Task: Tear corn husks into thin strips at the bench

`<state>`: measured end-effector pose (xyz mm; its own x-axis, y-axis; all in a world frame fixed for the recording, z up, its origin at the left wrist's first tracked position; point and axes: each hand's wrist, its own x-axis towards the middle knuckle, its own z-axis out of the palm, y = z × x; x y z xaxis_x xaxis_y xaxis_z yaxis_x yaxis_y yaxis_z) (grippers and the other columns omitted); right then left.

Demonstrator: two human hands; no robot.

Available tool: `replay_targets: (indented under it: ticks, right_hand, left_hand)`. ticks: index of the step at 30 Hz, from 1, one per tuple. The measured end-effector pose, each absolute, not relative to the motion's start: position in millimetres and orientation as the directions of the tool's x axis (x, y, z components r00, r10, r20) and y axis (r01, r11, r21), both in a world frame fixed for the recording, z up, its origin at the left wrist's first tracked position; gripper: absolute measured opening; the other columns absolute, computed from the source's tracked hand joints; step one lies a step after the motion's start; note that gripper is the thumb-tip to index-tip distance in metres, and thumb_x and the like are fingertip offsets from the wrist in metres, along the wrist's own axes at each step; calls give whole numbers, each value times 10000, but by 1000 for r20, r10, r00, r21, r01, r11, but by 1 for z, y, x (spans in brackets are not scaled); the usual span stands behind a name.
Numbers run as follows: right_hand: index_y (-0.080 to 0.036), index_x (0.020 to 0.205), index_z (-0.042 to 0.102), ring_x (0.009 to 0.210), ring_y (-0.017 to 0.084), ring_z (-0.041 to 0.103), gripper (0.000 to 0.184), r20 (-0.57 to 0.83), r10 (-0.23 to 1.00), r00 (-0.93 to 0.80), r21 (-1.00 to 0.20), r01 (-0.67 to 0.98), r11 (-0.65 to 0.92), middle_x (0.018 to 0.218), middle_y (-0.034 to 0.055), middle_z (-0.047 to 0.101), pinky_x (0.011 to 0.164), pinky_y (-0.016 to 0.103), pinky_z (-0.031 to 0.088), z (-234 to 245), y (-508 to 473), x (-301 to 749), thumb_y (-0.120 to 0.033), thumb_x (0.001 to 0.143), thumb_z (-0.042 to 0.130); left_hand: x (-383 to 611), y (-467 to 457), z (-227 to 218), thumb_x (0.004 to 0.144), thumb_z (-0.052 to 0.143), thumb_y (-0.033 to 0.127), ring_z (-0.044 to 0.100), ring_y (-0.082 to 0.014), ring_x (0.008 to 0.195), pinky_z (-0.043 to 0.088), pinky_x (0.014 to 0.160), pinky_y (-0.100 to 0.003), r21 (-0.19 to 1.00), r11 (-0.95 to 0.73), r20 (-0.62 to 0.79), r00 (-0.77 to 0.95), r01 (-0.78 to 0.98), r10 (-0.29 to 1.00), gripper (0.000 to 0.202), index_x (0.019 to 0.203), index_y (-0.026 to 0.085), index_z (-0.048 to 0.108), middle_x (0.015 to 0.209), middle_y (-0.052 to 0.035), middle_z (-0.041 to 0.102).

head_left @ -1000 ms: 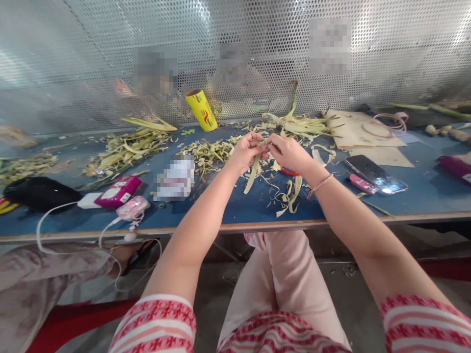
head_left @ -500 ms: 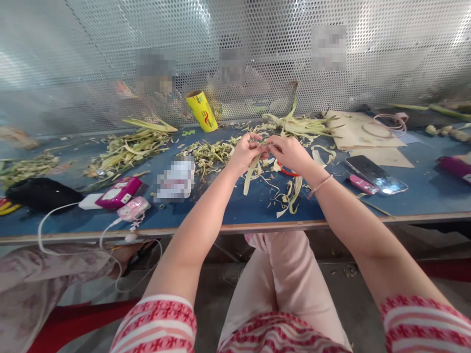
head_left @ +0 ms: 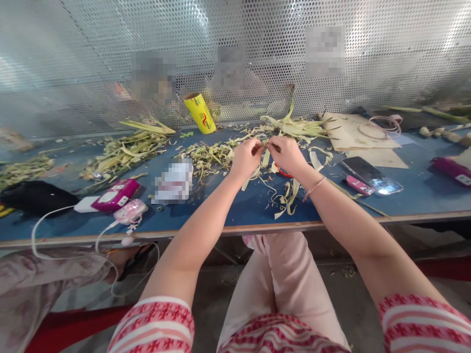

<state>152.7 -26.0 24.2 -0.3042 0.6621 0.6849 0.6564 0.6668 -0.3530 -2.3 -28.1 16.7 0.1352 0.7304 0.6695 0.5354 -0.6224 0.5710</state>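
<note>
Over the blue table, my left hand (head_left: 247,156) and my right hand (head_left: 285,151) pinch close together, fingertips almost meeting. Between them hangs a pale green leaf strip (head_left: 265,158), its upper end hidden at the fingers. Part of another pale strip shows under my left wrist. Beneath my right hand, a red ring-shaped thing (head_left: 283,171) is partly covered. Curled plant peelings (head_left: 289,198) lie on the table just in front of it. A heap of dry plant scraps (head_left: 211,158) spreads left of my left hand.
Long leaves (head_left: 294,126) lie behind my hands, near the perforated metal screen (head_left: 253,29). A yellow cardboard tube (head_left: 200,113) stands tilted. Rightward are a phone (head_left: 371,175) and brown cardboard (head_left: 353,132); leftward, a purple box (head_left: 116,194) with cables. Another person's leg shows at lower left.
My left hand has turned, its fingers now curled in toward the right hand. The strip that hung below my left hand now hangs between both hands. The view has shifted slightly.
</note>
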Motion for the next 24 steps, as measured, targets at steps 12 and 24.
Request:
replay_targets:
  ticks: [12, 24]
  right_hand:
    - [-172, 860, 603, 708, 195, 572, 215, 609, 681, -407, -310, 667, 677, 778, 83, 653, 674, 290, 372, 26, -28, 154, -146, 917, 398]
    - [-176, 809, 616, 670, 162, 526, 189, 590, 729, -348, -443, 616, 652, 725, 46, 625, 681, 279, 385, 29, -28, 153, -190, 889, 445]
  left_hand:
    - [-7, -31, 24, 802, 574, 125, 402, -92, 496, 304, 523, -249, 744, -533, 554, 74, 403, 830, 141, 686, 197, 539, 516, 55, 447]
    - [-12, -23, 21, 818, 607, 184, 446, -120, 535, 345, 579, -282, 769, -529, 544, 65, 359, 836, 109, 711, 204, 603, 536, 32, 489]
